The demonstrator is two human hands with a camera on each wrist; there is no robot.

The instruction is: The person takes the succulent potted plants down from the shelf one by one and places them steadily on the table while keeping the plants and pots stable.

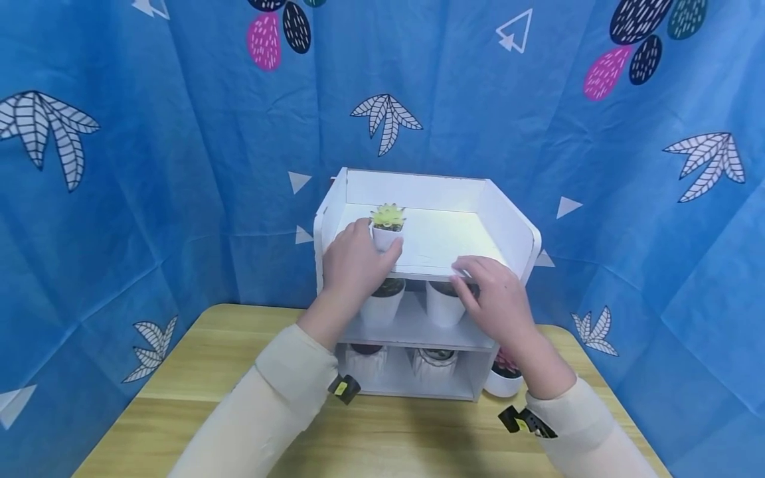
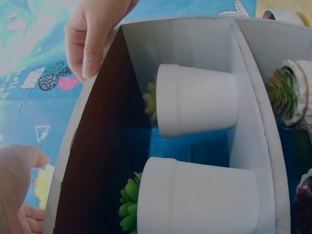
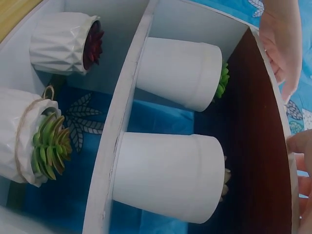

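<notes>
My left hand [image 1: 358,255] holds a small white pot with a yellow-green succulent [image 1: 388,218] on the top board of a white wooden shelf [image 1: 442,232]. Its thumb lies on the pot's right side; the other fingers reach round the left, partly hidden. My right hand [image 1: 496,295] grips the front edge of that board, thumb at the edge and fingers over the top. In the left wrist view the yellow-green leaves [image 2: 43,187] show beside my left thumb. Right under the board stand two smooth white pots [image 1: 382,309] with succulents.
On the lower tier sit two textured white pots; one [image 3: 19,136] has twine and green leaves, the other [image 3: 61,44] dark red ones. A white pot with a pink succulent [image 1: 503,384] stands right of the shelf on the wooden table [image 1: 251,358]. Blue patterned cloth [image 1: 239,166] surrounds everything.
</notes>
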